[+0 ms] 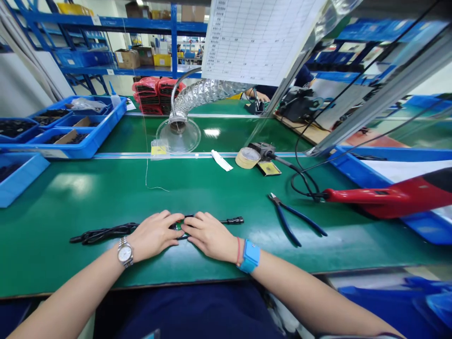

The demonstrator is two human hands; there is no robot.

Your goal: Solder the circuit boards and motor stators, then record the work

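Note:
A small green circuit board (179, 226) in a black casing lies on the green bench, mostly covered by my fingers. My left hand (155, 234) grips its left end with thumb and fingers. From the other side my right hand (212, 236) is closed on its right end, the two sets of fingertips almost meeting. A bundled black cable (106, 233) runs out to the left. On the right a short lead ends in a black connector (236, 220). Diagonal cutters (291, 217) with blue handles lie spread apart, to the right of my right hand.
A tape roll (247, 157), a white tube (221, 160) and a clear fume hood (179, 135) stand farther back. Blue parts trays (102, 134) line the left. A red corded tool (384, 195) rests over a blue bin (420, 230) at right. Another person's hand (260, 95) shows beyond.

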